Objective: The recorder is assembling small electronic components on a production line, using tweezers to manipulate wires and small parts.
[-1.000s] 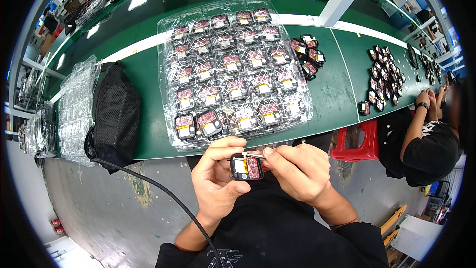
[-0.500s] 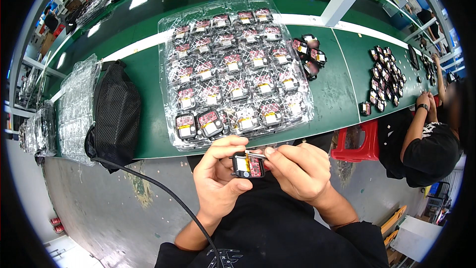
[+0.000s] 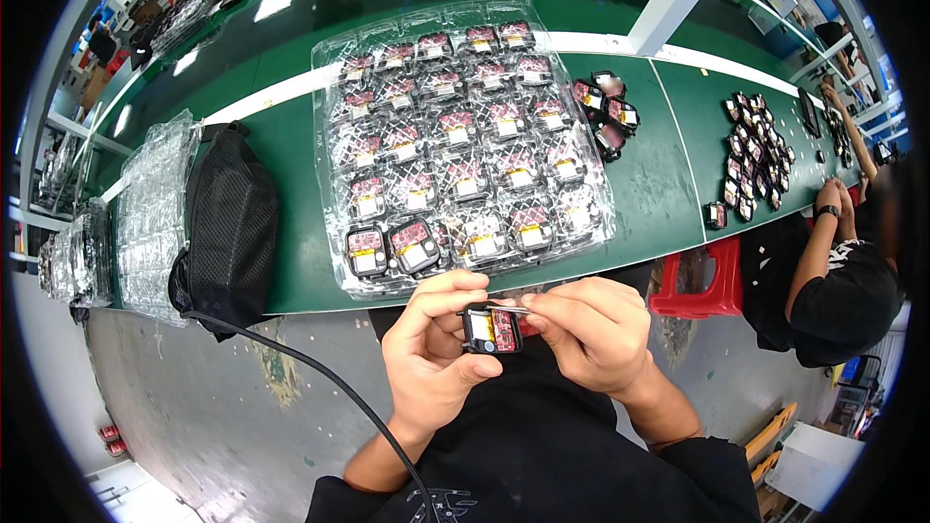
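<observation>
In front of my body, my left hand [image 3: 424,353] grips a small black watch-like case [image 3: 503,331] by its edges, thumb below and fingers above. The open side faces up, with a red circuit board, a white block and yellow tape inside. My right hand [image 3: 599,334] pinches thin metal tweezers [image 3: 511,308], whose tip lies at the upper edge of the case. Whether the tip touches a part inside is too small to tell. Just beyond my hands, a clear plastic tray [image 3: 329,203] holds rows of similar open cases; two of them [image 3: 366,252] sit at its near left corner.
A black mesh bag [image 3: 231,223] and stacked clear trays [image 3: 153,213] stand left on the green table [image 3: 644,174]. A black cable [image 3: 329,378] runs past my left arm. More cases [image 3: 605,114] lie right of the tray. A co-worker [image 3: 843,291] sits beyond a red stool [image 3: 702,281].
The case in my left hand has shifted slightly right and down. The tweezers lie flatter along its upper edge, and my right hand has moved slightly right.
</observation>
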A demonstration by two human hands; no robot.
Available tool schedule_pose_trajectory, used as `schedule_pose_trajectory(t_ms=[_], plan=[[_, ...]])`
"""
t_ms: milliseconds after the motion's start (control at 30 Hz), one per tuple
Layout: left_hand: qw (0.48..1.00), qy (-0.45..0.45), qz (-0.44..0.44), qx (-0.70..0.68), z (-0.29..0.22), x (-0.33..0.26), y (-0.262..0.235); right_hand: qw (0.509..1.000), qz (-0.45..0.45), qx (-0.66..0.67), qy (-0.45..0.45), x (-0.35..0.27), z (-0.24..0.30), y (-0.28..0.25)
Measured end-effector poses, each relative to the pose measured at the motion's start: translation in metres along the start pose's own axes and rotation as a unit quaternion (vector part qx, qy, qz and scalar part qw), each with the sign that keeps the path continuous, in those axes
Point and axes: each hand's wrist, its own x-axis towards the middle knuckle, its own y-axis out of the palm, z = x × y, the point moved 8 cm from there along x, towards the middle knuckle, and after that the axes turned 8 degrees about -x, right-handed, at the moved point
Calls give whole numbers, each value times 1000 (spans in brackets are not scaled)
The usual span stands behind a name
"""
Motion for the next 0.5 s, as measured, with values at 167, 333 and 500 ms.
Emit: schedule_pose_trajectory(t_ms=[167,333,500], plan=[[1000,-6,3,-3,1,-1,-2,1000,-3,0,-6,1,2,-1],[1000,-10,7,-6,1,0,-1,1000,-3,10,3,-1,-1,0],[1000,-3,4,18,-1,0,-1,1000,4,17,9,-1,0,2]])
